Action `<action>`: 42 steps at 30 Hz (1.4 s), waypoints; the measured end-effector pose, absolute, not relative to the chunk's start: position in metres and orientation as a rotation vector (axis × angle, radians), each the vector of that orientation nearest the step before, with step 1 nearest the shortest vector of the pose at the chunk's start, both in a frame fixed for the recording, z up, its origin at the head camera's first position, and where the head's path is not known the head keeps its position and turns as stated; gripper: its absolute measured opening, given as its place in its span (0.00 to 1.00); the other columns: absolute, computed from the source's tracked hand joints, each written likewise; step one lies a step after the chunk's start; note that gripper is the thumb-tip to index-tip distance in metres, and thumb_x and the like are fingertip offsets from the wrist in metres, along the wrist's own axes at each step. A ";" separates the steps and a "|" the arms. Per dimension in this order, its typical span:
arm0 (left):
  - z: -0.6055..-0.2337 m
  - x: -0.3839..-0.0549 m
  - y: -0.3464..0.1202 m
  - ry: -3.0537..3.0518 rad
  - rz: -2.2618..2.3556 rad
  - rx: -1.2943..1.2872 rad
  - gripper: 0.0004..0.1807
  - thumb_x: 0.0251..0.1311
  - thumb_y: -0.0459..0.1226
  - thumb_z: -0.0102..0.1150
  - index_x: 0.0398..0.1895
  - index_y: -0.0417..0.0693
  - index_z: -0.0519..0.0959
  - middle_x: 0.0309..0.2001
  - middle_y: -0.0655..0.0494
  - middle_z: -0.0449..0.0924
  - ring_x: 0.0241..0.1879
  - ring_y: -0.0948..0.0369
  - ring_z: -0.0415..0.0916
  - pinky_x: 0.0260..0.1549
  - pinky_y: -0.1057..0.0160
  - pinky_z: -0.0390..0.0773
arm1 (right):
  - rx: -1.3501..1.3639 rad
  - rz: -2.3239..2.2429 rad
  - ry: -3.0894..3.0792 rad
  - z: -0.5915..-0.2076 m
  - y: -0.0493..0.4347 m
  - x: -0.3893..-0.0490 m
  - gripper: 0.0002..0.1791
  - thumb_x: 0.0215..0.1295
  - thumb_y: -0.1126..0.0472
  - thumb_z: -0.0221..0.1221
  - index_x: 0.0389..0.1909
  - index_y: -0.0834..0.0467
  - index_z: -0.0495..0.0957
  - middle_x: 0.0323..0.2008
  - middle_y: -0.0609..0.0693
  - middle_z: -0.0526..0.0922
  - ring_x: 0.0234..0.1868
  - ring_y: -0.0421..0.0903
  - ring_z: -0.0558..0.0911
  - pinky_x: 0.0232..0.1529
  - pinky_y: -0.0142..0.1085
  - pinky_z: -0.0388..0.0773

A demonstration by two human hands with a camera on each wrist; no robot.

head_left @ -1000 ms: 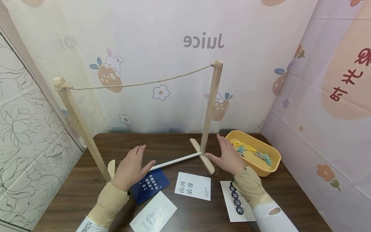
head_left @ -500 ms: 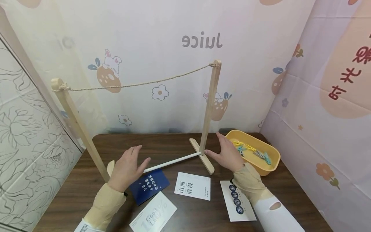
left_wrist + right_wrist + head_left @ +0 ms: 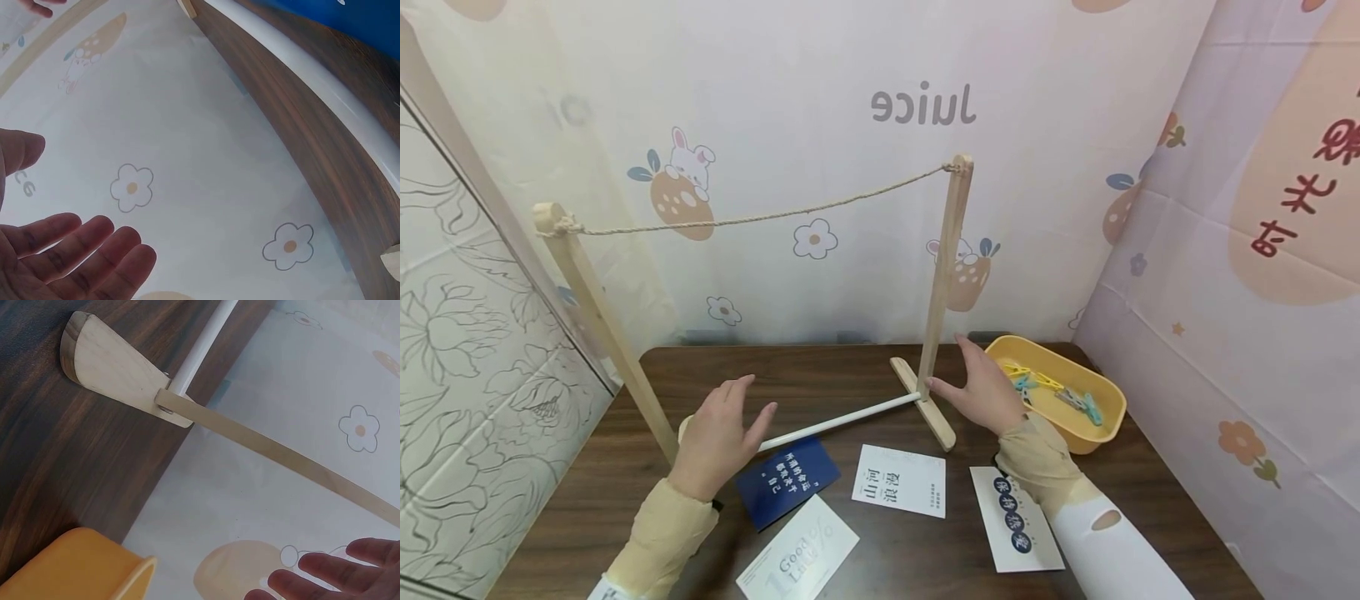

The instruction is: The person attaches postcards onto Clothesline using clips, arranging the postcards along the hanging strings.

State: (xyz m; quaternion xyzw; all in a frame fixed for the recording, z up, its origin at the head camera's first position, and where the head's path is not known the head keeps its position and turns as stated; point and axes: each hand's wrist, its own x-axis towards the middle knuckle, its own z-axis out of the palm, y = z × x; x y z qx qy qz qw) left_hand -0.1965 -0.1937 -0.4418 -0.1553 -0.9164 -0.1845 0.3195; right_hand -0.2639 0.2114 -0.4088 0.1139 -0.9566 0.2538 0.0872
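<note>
My left hand (image 3: 717,435) hovers beside the left wooden post (image 3: 613,342), over the near end of the white rod (image 3: 838,419); its fingers are extended and hold nothing. To the right, my right hand (image 3: 985,390) is spread between the right wooden post (image 3: 943,279) and a yellow bin (image 3: 1108,396), also holding nothing. A twine rope (image 3: 767,217) sags between the two post tops. In the left wrist view, the palm and fingers (image 3: 94,240) are loosely straight. The right wrist view shows fingertips (image 3: 331,569) apart from the post.
A blue card (image 3: 786,483), a white "Good Luck" card (image 3: 801,550) and a white card with grey characters (image 3: 898,481) lie on the dark wooden table (image 3: 760,362). Another white card (image 3: 1015,525) lies below my right wrist. The bin contains several yellow and teal clothespins (image 3: 1037,379).
My left hand has drifted left, toward the left post, uncovering more of the white rod. My right hand has shifted slightly up and left. The stand and cards have stayed put.
</note>
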 end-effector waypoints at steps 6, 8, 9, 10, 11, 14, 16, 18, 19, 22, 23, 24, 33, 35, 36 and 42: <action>-0.442 -0.193 -0.197 -2.381 -0.491 -0.387 0.30 0.66 0.41 0.76 0.61 0.27 0.79 0.51 0.30 0.87 0.47 0.37 0.88 0.44 0.39 0.89 | 0.333 0.765 -2.852 -0.410 0.212 -0.269 0.54 0.74 0.40 0.67 0.84 0.70 0.54 0.80 0.73 0.63 0.80 0.72 0.66 0.77 0.66 0.67; -0.443 -0.192 -0.198 -2.379 -0.499 -0.383 0.29 0.66 0.39 0.75 0.61 0.27 0.79 0.51 0.30 0.87 0.47 0.37 0.88 0.44 0.38 0.89 | 0.333 0.773 -2.844 -0.410 0.211 -0.271 0.54 0.74 0.40 0.67 0.84 0.70 0.53 0.81 0.73 0.63 0.80 0.72 0.66 0.77 0.66 0.67; -0.443 -0.192 -0.199 -2.378 -0.500 -0.381 0.28 0.66 0.39 0.75 0.61 0.27 0.79 0.51 0.30 0.87 0.48 0.37 0.88 0.44 0.38 0.89 | 0.330 0.779 -2.840 -0.411 0.211 -0.271 0.54 0.74 0.41 0.67 0.84 0.70 0.53 0.81 0.73 0.63 0.80 0.72 0.66 0.77 0.66 0.67; -0.443 -0.192 -0.200 -2.377 -0.503 -0.378 0.28 0.66 0.38 0.75 0.60 0.27 0.79 0.51 0.30 0.87 0.48 0.37 0.88 0.45 0.38 0.89 | 0.327 0.783 -2.837 -0.411 0.211 -0.272 0.54 0.74 0.41 0.67 0.84 0.70 0.53 0.81 0.73 0.63 0.80 0.72 0.66 0.77 0.66 0.67; -0.443 -0.191 -0.200 -2.376 -0.503 -0.373 0.28 0.66 0.38 0.75 0.60 0.27 0.79 0.51 0.30 0.87 0.48 0.37 0.88 0.45 0.38 0.89 | 0.323 0.786 -2.835 -0.411 0.211 -0.272 0.54 0.74 0.41 0.67 0.84 0.70 0.53 0.81 0.73 0.63 0.80 0.72 0.66 0.77 0.66 0.67; -0.443 -0.190 -0.202 -2.364 -0.507 -0.369 0.27 0.65 0.37 0.74 0.60 0.26 0.79 0.51 0.29 0.87 0.48 0.36 0.88 0.45 0.37 0.88 | 0.304 0.800 -2.831 -0.412 0.209 -0.271 0.54 0.74 0.42 0.67 0.84 0.69 0.53 0.81 0.73 0.63 0.80 0.72 0.66 0.77 0.66 0.67; -0.443 -0.189 -0.204 -2.353 -0.508 -0.366 0.25 0.65 0.36 0.74 0.58 0.26 0.79 0.50 0.29 0.87 0.47 0.36 0.88 0.44 0.37 0.88 | 0.297 0.808 -2.824 -0.412 0.208 -0.271 0.53 0.74 0.43 0.67 0.84 0.69 0.53 0.80 0.73 0.64 0.80 0.72 0.67 0.77 0.66 0.67; -0.442 -0.189 -0.205 -2.342 -0.507 -0.366 0.24 0.65 0.35 0.74 0.57 0.26 0.79 0.48 0.30 0.87 0.46 0.37 0.88 0.43 0.37 0.89 | 0.297 0.820 -2.810 -0.412 0.208 -0.271 0.52 0.74 0.44 0.67 0.84 0.69 0.54 0.80 0.73 0.64 0.79 0.72 0.68 0.77 0.66 0.67; -0.442 -0.188 -0.205 -2.336 -0.507 -0.366 0.23 0.64 0.34 0.75 0.56 0.26 0.80 0.48 0.30 0.87 0.45 0.37 0.88 0.43 0.38 0.89 | 0.298 0.825 -2.802 -0.411 0.207 -0.271 0.52 0.74 0.44 0.67 0.83 0.70 0.55 0.80 0.73 0.65 0.79 0.72 0.68 0.77 0.66 0.67; -0.442 -0.187 -0.207 -2.320 -0.506 -0.365 0.21 0.64 0.34 0.75 0.53 0.27 0.80 0.45 0.30 0.87 0.43 0.38 0.88 0.40 0.39 0.89 | 0.302 0.839 -2.787 -0.411 0.207 -0.273 0.50 0.75 0.45 0.67 0.83 0.70 0.56 0.79 0.73 0.66 0.78 0.72 0.69 0.77 0.65 0.68; -0.442 -0.187 -0.207 -2.315 -0.507 -0.364 0.21 0.64 0.34 0.75 0.53 0.27 0.80 0.45 0.31 0.87 0.42 0.38 0.88 0.40 0.39 0.89 | 0.303 0.845 -2.785 -0.410 0.207 -0.273 0.50 0.75 0.46 0.67 0.83 0.70 0.56 0.79 0.73 0.66 0.78 0.72 0.69 0.77 0.65 0.68; -0.442 -0.186 -0.208 -2.311 -0.506 -0.364 0.21 0.64 0.33 0.75 0.52 0.27 0.81 0.44 0.31 0.87 0.42 0.38 0.88 0.39 0.39 0.89 | 0.303 0.849 -2.787 -0.410 0.206 -0.274 0.49 0.76 0.46 0.67 0.83 0.70 0.56 0.79 0.73 0.66 0.78 0.71 0.70 0.77 0.65 0.69; -0.440 -0.183 -0.213 -2.277 -0.501 -0.355 0.16 0.62 0.30 0.74 0.47 0.28 0.82 0.40 0.33 0.87 0.36 0.42 0.87 0.34 0.42 0.89 | 0.291 0.909 -2.787 -0.407 0.205 -0.277 0.48 0.77 0.48 0.66 0.84 0.68 0.53 0.77 0.74 0.68 0.77 0.72 0.72 0.74 0.66 0.71; -0.439 -0.183 -0.214 -2.275 -0.498 -0.350 0.15 0.62 0.30 0.74 0.47 0.28 0.82 0.39 0.33 0.87 0.35 0.43 0.87 0.32 0.42 0.88 | 0.297 0.909 -2.786 -0.407 0.204 -0.278 0.47 0.77 0.49 0.66 0.83 0.69 0.54 0.77 0.75 0.69 0.76 0.72 0.72 0.74 0.66 0.71; -0.439 -0.183 -0.214 -2.276 -0.498 -0.347 0.15 0.62 0.30 0.74 0.47 0.28 0.82 0.39 0.34 0.87 0.34 0.43 0.87 0.32 0.42 0.88 | 0.300 0.908 -2.784 -0.406 0.204 -0.278 0.47 0.78 0.49 0.66 0.83 0.69 0.54 0.76 0.75 0.69 0.76 0.72 0.72 0.74 0.66 0.71; -0.438 -0.181 -0.216 -2.283 -0.503 -0.327 0.14 0.62 0.31 0.75 0.44 0.30 0.82 0.37 0.35 0.87 0.33 0.44 0.87 0.29 0.43 0.88 | 0.316 0.916 -2.767 -0.406 0.203 -0.280 0.45 0.78 0.51 0.65 0.82 0.69 0.56 0.74 0.75 0.71 0.74 0.72 0.74 0.72 0.66 0.73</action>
